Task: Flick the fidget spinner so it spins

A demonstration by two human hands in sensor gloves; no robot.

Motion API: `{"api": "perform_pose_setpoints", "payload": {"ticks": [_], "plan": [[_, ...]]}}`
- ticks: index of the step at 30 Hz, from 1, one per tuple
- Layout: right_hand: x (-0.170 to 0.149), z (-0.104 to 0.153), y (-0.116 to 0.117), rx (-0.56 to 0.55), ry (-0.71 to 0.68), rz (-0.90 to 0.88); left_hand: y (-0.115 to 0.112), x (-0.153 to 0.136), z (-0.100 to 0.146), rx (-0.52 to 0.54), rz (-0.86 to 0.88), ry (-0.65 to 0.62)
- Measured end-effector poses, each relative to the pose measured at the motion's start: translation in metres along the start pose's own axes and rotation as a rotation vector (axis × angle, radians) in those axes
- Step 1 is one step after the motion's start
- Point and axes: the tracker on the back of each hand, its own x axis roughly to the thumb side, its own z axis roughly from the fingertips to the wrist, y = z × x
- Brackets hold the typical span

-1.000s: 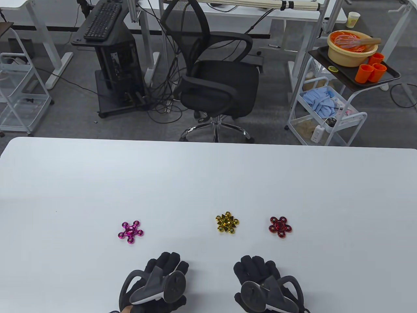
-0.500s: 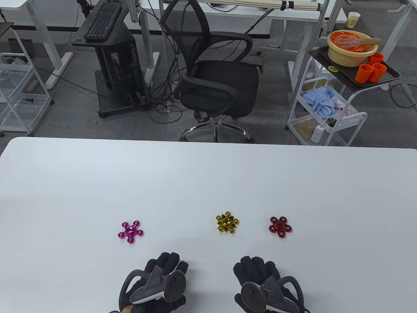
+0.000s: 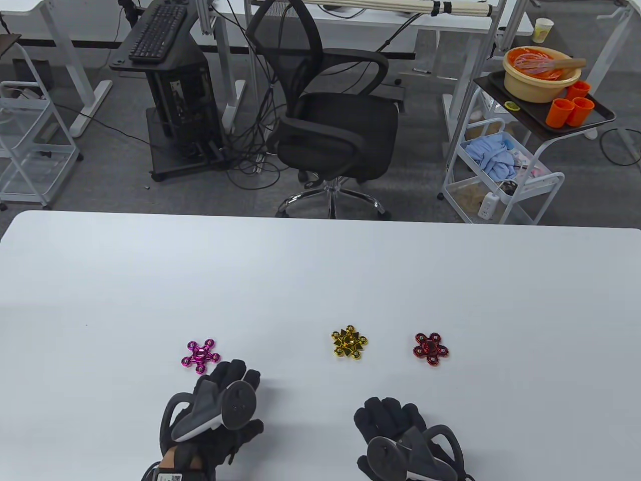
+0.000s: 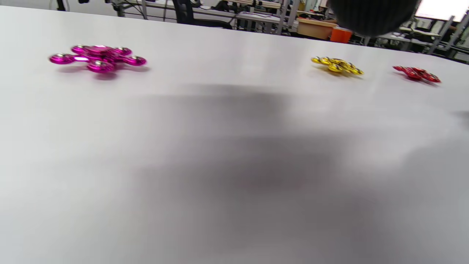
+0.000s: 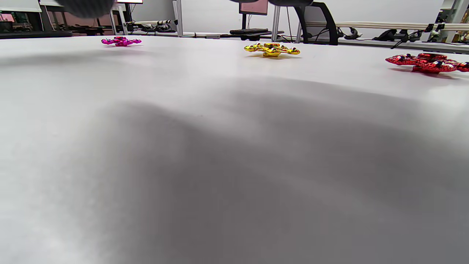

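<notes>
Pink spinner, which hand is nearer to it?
Left. The left hand is just below and right of the pink spinner, not touching it; the right hand sits far to its right.

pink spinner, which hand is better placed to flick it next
Left. The left hand sits just below and right of the pink spinner, fingertips close but not touching. The right hand rests farther back, nearer the gold spinner and red spinner.
</notes>
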Motion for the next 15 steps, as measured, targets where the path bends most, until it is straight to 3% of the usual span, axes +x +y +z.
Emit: {"api": "perform_pose_setpoints", "payload": {"ticks": [7,15], "plan": [[-0.002,0.000,0.001,0.025,-0.007,-0.021,0.020,-0.064,-0.025,-0.007,0.101,0.161],[-0.002,-0.001,0.002,0.044,-0.020,-0.034,0.014,-0.095,-0.059,-0.087,0.140,0.251]]}}
